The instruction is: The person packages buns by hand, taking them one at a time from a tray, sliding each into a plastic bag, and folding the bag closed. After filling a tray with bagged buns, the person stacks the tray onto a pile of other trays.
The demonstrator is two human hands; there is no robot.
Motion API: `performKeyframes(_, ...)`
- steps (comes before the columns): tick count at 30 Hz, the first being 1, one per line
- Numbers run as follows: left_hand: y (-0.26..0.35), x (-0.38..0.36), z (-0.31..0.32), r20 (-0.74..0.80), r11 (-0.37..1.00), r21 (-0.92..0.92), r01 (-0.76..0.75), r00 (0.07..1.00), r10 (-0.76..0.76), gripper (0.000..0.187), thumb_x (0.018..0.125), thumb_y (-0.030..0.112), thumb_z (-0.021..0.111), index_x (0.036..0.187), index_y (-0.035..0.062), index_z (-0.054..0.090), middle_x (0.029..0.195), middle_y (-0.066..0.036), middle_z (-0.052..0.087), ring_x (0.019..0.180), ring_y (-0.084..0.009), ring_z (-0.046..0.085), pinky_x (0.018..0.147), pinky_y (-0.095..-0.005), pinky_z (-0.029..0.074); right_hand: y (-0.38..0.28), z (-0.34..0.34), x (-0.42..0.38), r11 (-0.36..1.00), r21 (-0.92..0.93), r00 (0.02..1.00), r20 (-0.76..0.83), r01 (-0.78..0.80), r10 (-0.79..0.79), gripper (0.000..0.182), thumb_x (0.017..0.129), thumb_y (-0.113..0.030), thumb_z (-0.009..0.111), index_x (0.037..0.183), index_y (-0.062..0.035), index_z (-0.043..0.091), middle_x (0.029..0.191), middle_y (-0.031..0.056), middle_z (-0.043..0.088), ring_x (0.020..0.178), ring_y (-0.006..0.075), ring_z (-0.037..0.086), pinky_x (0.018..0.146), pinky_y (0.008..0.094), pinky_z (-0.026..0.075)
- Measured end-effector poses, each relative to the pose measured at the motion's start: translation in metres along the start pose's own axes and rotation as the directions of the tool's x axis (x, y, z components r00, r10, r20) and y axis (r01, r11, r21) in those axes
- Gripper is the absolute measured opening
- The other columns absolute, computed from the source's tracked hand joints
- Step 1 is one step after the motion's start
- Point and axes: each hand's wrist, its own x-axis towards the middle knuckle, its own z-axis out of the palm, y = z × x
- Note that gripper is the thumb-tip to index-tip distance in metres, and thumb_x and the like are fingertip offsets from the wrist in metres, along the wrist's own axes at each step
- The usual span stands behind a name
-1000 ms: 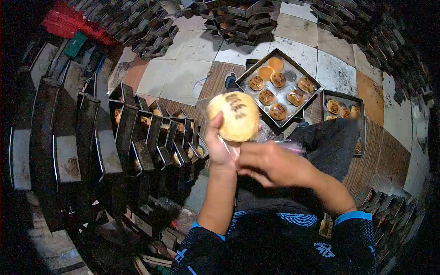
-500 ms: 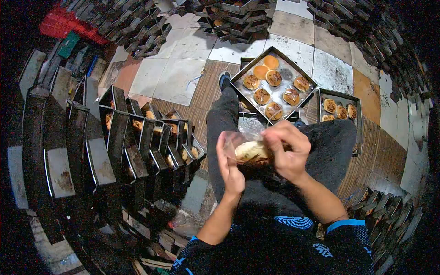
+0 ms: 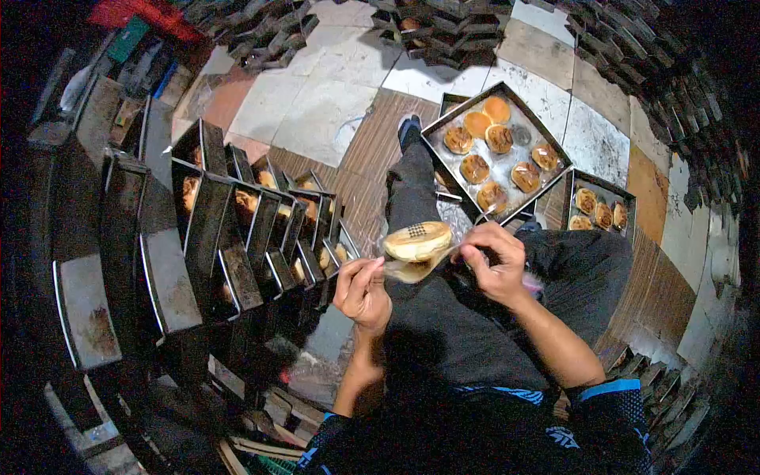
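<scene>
Between my two hands hangs a round pale bun (image 3: 408,247) with a dark checked mark on its upper face, in clear plastic bag (image 3: 416,271). My left hand (image 3: 364,297) is closed, pinching the bag at its left end. The right end is pinched by my right hand (image 3: 496,261), thumb against fingers. Both hands are above my lap. Just beyond them is a square metal tray (image 3: 546,199) of browned buns; several look wrapped in clear film, and two smooth orange ones (image 3: 487,117) lie at its far corner.
A second tray (image 3: 632,207) with several browned buns lies at the right. On my left, trays (image 3: 237,178) holding buns are stacked at crossed angles. More stacked dark trays (image 3: 443,36) stand across the tiled floor (image 3: 328,87).
My hands have moved apart, each pinching one end of the bag. The bun has turned so its marked face shows. The whole view has shifted slightly.
</scene>
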Motion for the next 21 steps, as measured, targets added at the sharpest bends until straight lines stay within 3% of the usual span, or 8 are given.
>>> performKeyframes(4,-0.004,0.002,0.012,-0.027,0.996,-0.078,-0.044,0.999,0.042,0.018,0.071,-0.004,0.073,0.088,0.0006,0.071,0.076,-0.012,0.063,0.069,-0.0243,0.062,0.065,-0.0310,0.051,-0.001,0.005,0.016,0.952,-0.250,0.984,0.015,0.178,-0.180,0.010,0.074,-0.008,0.075,0.080,-0.0050,0.068,0.074,0.0083,0.060,0.064,0.0214,0.057,0.060,0.0331,0.046)
performKeyframes(7,0.005,0.028,0.042,0.023,0.995,0.029,-0.099,0.995,0.099,0.008,0.078,0.001,0.071,0.086,-0.0004,0.069,0.075,-0.010,0.064,0.067,-0.0203,0.061,0.062,-0.0298,0.050,0.009,0.038,0.049,0.935,-0.232,0.963,0.075,0.270,-0.260,0.008,0.074,-0.009,0.074,0.074,-0.0051,0.067,0.070,0.0089,0.058,0.062,0.0225,0.055,0.057,0.0348,0.044)
performKeyframes(9,-0.012,0.040,0.053,-0.157,0.977,-0.073,0.198,0.965,-0.208,0.007,0.086,0.005,0.068,0.084,-0.0014,0.067,0.072,-0.007,0.063,0.062,-0.0147,0.057,0.056,-0.0279,0.047,0.028,0.046,0.072,0.973,-0.213,0.963,-0.234,0.084,-0.134,0.016,0.079,-0.008,0.071,0.067,-0.0021,0.062,0.066,0.0108,0.055,0.058,0.0227,0.053,0.054,0.0350,0.041)
performKeyframes(10,-0.016,0.042,0.039,-0.023,0.911,-0.132,0.391,0.917,-0.397,0.012,0.089,0.008,0.066,0.084,-0.0028,0.066,0.072,-0.005,0.062,0.060,-0.0101,0.053,0.055,-0.0253,0.044,0.028,0.036,0.072,0.953,-0.276,0.972,-0.229,-0.121,0.057,0.020,0.085,-0.007,0.066,0.067,-0.0003,0.061,0.064,0.0127,0.055,0.056,0.0229,0.052,0.052,0.0345,0.039)
performKeyframes(13,0.012,0.017,-0.006,0.266,0.605,-0.198,0.772,0.636,-0.725,0.014,0.088,0.009,0.068,0.089,-0.0055,0.068,0.078,-0.007,0.062,0.062,-0.0086,0.054,0.054,-0.0209,0.041,0.009,0.035,0.014,0.951,-0.204,0.949,-0.261,-0.231,0.175,0.028,0.091,-0.010,0.061,0.065,0.0011,0.057,0.060,0.0100,0.051,0.052,0.0188,0.045,0.050,0.0344,0.036)
performKeyframes(17,0.027,-0.054,-0.040,0.263,0.815,-0.069,0.575,0.799,-0.541,0.013,0.086,0.007,0.070,0.091,-0.0053,0.069,0.080,-0.009,0.065,0.062,-0.0095,0.058,0.056,-0.0201,0.046,0.010,0.026,-0.082,0.733,-0.232,0.765,-0.101,-0.640,0.636,0.039,0.095,-0.023,0.055,0.066,0.0035,0.053,0.055,0.0153,0.043,0.049,0.0200,0.039,0.050,0.0388,0.035)
performKeyframes(19,0.031,-0.066,-0.044,0.259,0.889,0.084,0.450,0.852,-0.455,0.011,0.086,0.005,0.070,0.089,-0.0056,0.067,0.080,-0.011,0.066,0.064,-0.0106,0.060,0.057,-0.0206,0.049,0.013,0.000,-0.082,0.655,-0.326,0.647,0.149,-0.681,0.747,0.034,0.093,-0.023,0.057,0.071,0.0018,0.064,0.063,0.0209,0.056,0.052,0.0262,0.053,0.052,0.0422,0.039)
performKeyframes(21,0.046,-0.048,-0.049,0.123,0.739,-0.076,0.669,0.742,-0.659,0.011,0.087,0.005,0.069,0.087,-0.0052,0.066,0.076,-0.010,0.065,0.063,-0.0106,0.060,0.055,-0.0212,0.048,0.007,-0.019,-0.056,0.811,-0.338,0.870,-0.048,-0.477,0.491,0.023,0.088,-0.019,0.064,0.074,-0.0025,0.071,0.070,0.0173,0.064,0.057,0.0282,0.059,0.055,0.0397,0.044)
